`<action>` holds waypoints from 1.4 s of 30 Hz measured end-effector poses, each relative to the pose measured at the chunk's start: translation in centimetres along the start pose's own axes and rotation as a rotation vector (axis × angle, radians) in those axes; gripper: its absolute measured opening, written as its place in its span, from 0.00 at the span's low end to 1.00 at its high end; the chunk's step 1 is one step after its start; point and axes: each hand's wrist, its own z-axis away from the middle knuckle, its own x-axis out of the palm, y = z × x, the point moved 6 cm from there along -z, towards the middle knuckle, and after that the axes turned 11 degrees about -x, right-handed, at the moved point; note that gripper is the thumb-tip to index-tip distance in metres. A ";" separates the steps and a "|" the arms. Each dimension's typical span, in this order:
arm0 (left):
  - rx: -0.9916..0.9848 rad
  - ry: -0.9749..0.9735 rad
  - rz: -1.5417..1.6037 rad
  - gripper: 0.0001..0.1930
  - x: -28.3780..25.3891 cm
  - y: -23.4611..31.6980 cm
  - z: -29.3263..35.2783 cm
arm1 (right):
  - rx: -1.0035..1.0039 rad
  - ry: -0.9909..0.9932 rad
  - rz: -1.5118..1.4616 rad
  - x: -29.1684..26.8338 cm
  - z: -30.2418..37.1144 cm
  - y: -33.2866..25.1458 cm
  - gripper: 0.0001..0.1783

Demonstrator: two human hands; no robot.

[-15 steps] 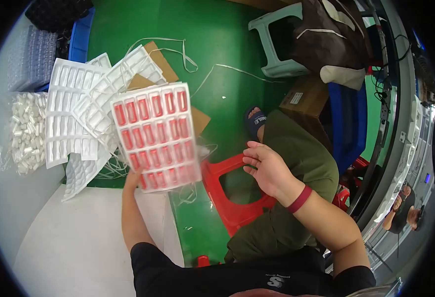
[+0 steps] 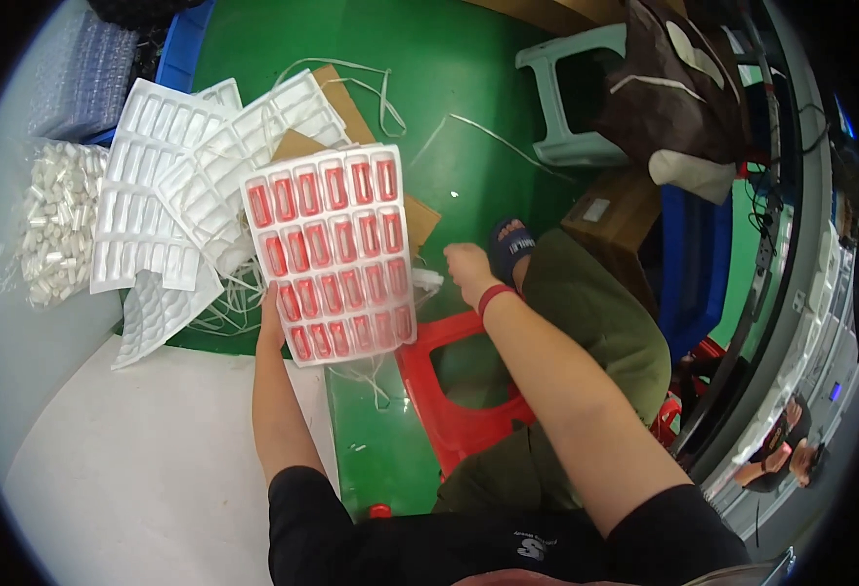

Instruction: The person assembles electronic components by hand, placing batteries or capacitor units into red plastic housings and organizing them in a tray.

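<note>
A white plastic tray (image 2: pixel 330 256) with rows of oblong pockets, each holding a red piece, is held up in front of me, slightly tilted. My left hand (image 2: pixel 270 317) grips its lower left edge; most of the fingers are hidden behind the tray. To the right of the tray, apart from it, my right hand (image 2: pixel 468 275) is closed with its fingers curled, and nothing shows in it. A crumpled clear plastic wrap (image 2: pixel 427 283) shows between the tray's right edge and that hand.
Empty white trays (image 2: pixel 146 186) and cardboard pieces (image 2: pixel 349 103) lie at left. Beside them is a clear bag of small white pieces (image 2: pixel 58 220). A red stool (image 2: pixel 439 420) stands before me. A grey-green stool (image 2: pixel 546 98), a carton (image 2: pixel 605 220) and a blue bin (image 2: pixel 693 283) are at right.
My right hand has moved left and farther away, towards the tray, and its fingers have curled in. The tray appears a little higher and more to the right, still in my left hand.
</note>
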 end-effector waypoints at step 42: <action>-0.090 0.086 0.106 0.46 3.1 0.9 -0.1 | 0.211 -0.690 -0.872 12.1 -6.8 -7.4 0.45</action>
